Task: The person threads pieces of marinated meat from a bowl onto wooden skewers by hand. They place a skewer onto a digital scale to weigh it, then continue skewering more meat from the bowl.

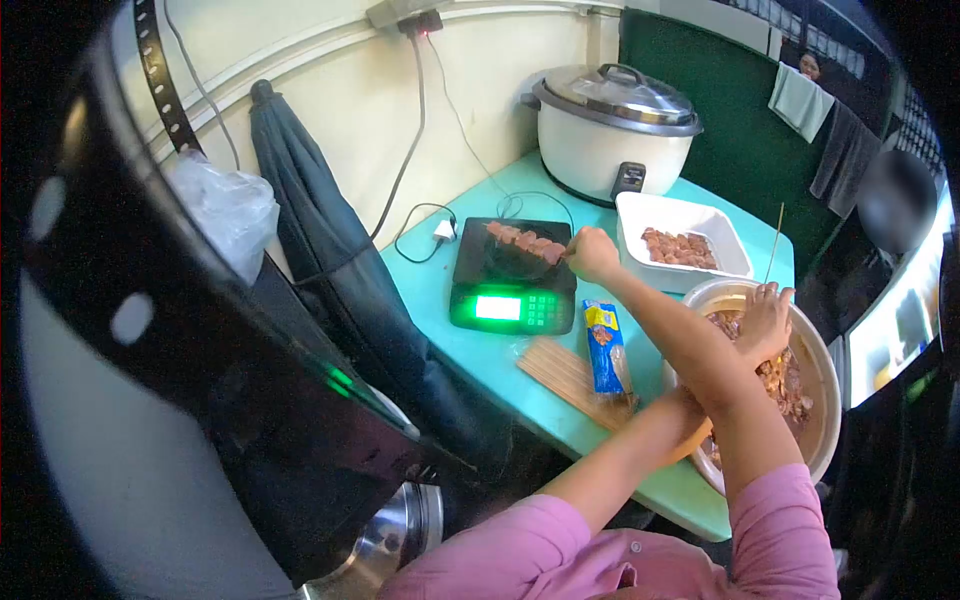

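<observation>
- Right hand [595, 255]: the end of the meat skewer [525, 243] is clamped by the fingers, and the skewered pieces are held over the black plate of the digital scale [513, 276] (its display is lit, but the reading is washed out by glare).
- Left hand [767, 325]: placed over the meat mixture [790, 395] in the large bowl [827, 400]; whether the fingers are closed on the thin stick [776, 240] rising beside them cannot be told.
- Forearms: the left one is crossed over by the right one, near the bowl.
- Desk [440, 290]: a bundle of wooden sticks [565, 378] is laid near its front edge, with a blue-and-yellow packet [604, 345] just beside it.
- White tray [735, 262]: further pieces of meat [680, 248] are contained in it, between the bowl and the rice cooker [615, 140].
- Rice cooker: covered by a lid [620, 92], and set at the back, near the wall [500, 90].
</observation>
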A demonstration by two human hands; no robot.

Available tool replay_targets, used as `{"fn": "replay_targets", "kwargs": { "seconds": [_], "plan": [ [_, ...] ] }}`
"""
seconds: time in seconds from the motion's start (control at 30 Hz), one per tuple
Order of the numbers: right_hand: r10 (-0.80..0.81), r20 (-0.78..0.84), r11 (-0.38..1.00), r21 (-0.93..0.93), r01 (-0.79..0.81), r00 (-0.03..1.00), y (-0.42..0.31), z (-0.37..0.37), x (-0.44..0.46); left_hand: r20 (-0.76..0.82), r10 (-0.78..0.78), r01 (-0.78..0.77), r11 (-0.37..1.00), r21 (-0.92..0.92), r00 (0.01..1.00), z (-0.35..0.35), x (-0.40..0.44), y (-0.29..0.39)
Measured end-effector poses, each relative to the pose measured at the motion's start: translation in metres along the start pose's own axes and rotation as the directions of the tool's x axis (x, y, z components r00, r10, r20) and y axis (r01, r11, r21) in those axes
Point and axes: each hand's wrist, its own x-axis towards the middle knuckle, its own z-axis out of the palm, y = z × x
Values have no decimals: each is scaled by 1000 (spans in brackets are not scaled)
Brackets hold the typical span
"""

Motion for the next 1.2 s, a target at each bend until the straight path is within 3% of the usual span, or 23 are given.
{"fn": "replay_targets", "kwargs": {
  "seconds": [0.43,0.5,0.57,0.63,0.77,0.97,1.2],
  "plan": [
    [-24,68,984,177,12,997,31,-1,3,-32,-11,11,1000,-8,999,5,-4,-3],
    [-25,-45,990,135,30,999,36,-3,0,-24,-21,20,1000,-9,1000,9,-5,-5],
    [-19,2,994,106,19,1000,43,-12,-6,13,-44,44,999,-9,999,11,-7,-6],
    [64,-28,989,-135,-67,998,43,-22,-14,29,-56,57,998,-7,998,11,-6,-8],
    [109,142,949,-309,-61,984,52,-27,-19,54,-69,69,998,0,996,12,-7,-7],
    [137,401,930,-366,22,906,55,-23,-15,79,-76,75,997,15,994,13,-6,-8],
    [141,375,943,-333,-9,916,49,-27,-21,104,-87,87,996,2,991,10,-5,-7]
  ]
}}
